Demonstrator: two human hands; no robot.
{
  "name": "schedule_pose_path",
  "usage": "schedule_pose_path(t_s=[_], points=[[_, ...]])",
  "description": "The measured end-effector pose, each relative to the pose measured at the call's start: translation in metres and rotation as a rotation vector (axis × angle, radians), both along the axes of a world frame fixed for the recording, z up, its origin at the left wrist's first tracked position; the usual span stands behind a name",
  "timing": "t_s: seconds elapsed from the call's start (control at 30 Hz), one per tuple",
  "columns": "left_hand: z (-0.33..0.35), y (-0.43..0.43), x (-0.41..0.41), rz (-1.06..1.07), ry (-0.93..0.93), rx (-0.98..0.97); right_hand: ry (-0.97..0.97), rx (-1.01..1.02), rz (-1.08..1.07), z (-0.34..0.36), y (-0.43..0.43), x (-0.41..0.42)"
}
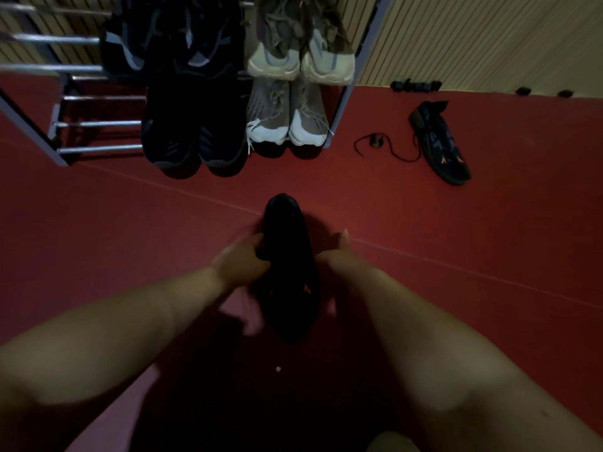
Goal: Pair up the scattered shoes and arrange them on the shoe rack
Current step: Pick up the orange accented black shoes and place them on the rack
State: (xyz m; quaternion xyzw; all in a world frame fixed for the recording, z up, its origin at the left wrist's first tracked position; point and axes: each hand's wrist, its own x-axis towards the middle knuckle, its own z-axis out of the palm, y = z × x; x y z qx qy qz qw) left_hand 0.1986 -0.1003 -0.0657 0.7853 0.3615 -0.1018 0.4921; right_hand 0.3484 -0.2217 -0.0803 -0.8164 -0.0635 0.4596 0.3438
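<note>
Gripping: left hand (239, 259), fingers (257, 239) curled onto the side of the black shoe (290, 272), grasping it.
Right hand (339, 252): at the shoe's other side, mostly hidden behind it; hold on the shoe cannot be told.
Held shoe: dark, orange mark near its lower end, long axis pointing away, above the red floor (130, 223), between both forearms.
Matching shoe (440, 141): black with orange marks, lying on the floor to the right of the rack, well apart from the hands, lace (388, 148) trailing out to its left.
Shoe rack (359, 60): metal bars, against the slatted wall.
Upper shelf: dark pair (169, 40) at left, beige pair (300, 50) at right.
Lower shelf: dark pair (192, 125) beside grey-and-white pair (287, 115), toes toward the camera.
</note>
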Motion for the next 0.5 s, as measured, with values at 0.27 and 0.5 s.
schedule_pose_path(t_s=[0.27, 0.5], points=[[0.071, 0.006, 0.105, -0.341, 0.235, 0.506, -0.395, -0.229, 0.123, 0.04, -0.017, 0.113], [0.086, -0.037, 0.241, -0.277, 0.195, 0.545, -0.367, -0.247, -0.006, 0.033, -0.049, 0.178]])
